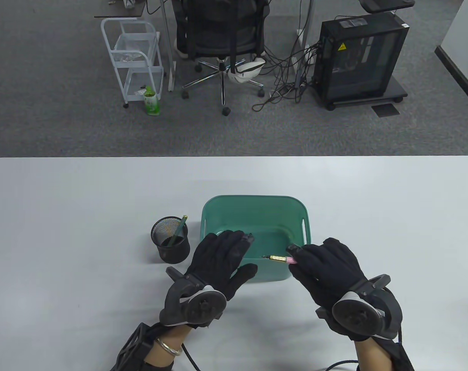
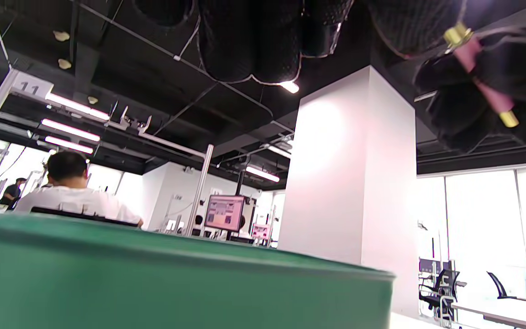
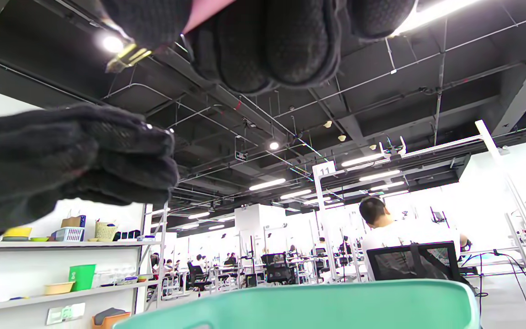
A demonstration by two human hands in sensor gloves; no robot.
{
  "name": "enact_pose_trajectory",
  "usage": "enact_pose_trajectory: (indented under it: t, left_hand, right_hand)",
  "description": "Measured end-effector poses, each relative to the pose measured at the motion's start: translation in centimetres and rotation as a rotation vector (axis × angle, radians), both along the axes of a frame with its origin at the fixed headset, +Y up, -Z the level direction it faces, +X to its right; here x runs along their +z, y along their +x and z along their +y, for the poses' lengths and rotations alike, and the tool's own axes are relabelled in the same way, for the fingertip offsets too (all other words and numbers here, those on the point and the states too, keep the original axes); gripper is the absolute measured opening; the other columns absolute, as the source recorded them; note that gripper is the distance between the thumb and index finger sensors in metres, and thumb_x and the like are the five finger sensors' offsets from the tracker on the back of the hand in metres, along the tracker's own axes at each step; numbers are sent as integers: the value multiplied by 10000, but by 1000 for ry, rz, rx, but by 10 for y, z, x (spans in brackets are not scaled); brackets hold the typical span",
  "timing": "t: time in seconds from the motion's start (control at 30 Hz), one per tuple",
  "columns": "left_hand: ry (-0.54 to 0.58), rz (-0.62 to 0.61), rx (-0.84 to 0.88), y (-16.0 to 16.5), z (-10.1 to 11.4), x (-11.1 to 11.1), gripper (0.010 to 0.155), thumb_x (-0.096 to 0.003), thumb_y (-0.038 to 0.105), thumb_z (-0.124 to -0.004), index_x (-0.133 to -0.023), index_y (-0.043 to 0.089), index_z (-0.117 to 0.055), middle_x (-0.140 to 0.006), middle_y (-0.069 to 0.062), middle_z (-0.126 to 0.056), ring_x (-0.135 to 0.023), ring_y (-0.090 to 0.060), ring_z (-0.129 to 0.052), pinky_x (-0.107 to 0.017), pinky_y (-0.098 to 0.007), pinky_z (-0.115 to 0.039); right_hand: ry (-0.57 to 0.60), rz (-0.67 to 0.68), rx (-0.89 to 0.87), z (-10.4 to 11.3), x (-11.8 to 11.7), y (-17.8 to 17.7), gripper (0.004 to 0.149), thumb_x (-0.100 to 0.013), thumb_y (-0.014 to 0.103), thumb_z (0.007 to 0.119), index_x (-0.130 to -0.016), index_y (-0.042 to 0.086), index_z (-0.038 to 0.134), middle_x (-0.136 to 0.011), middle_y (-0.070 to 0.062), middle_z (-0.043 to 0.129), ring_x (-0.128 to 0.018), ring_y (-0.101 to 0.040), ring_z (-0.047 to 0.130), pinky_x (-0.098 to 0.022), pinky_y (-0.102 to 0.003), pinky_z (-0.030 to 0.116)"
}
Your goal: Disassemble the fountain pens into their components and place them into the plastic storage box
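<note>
while the right hand (image 1: pixel 327 266) is pinching the pink barrel of the fountain pen (image 1: pixel 280 259) between curled fingers, the pen is lying roughly level above the near right part of the plastic storage box (image 1: pixel 253 205), nib end pointing toward the left hand (image 1: pixel 222 259). the left hand is hovering over the near left rim of the box with fingers relaxed and gripping nothing, well short of the nib. the pen is looking light, thin and rigid, with a smooth barrel and gold metal bands that are probably slippery under glove fabric. the nib is likely the fragile part, so the judgement is to take hold of the gold section just behind it, not the tip, and keep the barrel grip firm. a second pen (image 1: pixel 178 230) is standing in the mesh pen holder (image 1: pixel 171 239) just left of the box.
</note>
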State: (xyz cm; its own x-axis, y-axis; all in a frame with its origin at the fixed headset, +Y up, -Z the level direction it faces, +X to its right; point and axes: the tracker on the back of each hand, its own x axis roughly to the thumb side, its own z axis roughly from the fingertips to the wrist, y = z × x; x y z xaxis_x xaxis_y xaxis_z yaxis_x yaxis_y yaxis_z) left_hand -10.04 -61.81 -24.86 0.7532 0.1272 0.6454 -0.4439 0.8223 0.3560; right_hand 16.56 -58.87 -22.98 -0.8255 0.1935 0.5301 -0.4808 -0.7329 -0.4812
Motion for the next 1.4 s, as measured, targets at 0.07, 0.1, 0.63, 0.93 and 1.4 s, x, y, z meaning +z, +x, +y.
enact_pose_trajectory:
  t: [0.07,0.1,0.63,0.93,1.4]
  left_hand:
    - [21,-4,6,-1,1,4,653,-657,536,-660,-1171,134,-638,-1156,-127,-784,-1053,-370,-774,-833,-571,-537]
    - [27,-8,4,-2,2,6,653,-655,536,-662,-1170,134,-641,-1152,-129,-790,-1049,-371,-779,-832,-573,-538]
    - [58,-54,21,-5,5,14,632,-654,538,-666,-1154,151,-671,-1141,-113,-805,-1043,-356,-788,-832,-576,-538]
    - [87,-77,-2,0,1,16,589,-649,528,-682,-1115,170,-718,-1107,-85,-838,-1012,-324,-823,-827,-555,-560]
    - [116,-83,-11,5,0,18,481,-655,480,-696,-1008,172,-806,-944,-41,-935,-840,-253,-919,-768,-504,-638]
  right_hand:
    - [-4,-2,9,-1,-1,-2,438,-555,481,719,-935,301,842,-833,57,884,-713,-136,884,-742,-484,631]
    - [-6,-2,14,-2,-1,-3,439,-554,481,719,-935,300,843,-833,57,885,-713,-137,885,-742,-484,631]
    - [-39,22,81,-13,-5,-18,440,-554,483,718,-937,305,839,-837,58,883,-718,-137,884,-743,-483,630]
    - [-40,43,93,-14,-3,-23,439,-553,484,718,-939,311,836,-843,56,882,-724,-138,882,-745,-483,628]
    - [-25,75,109,-16,2,-30,440,-552,485,718,-942,317,834,-854,57,877,-734,-139,880,-747,-484,625]
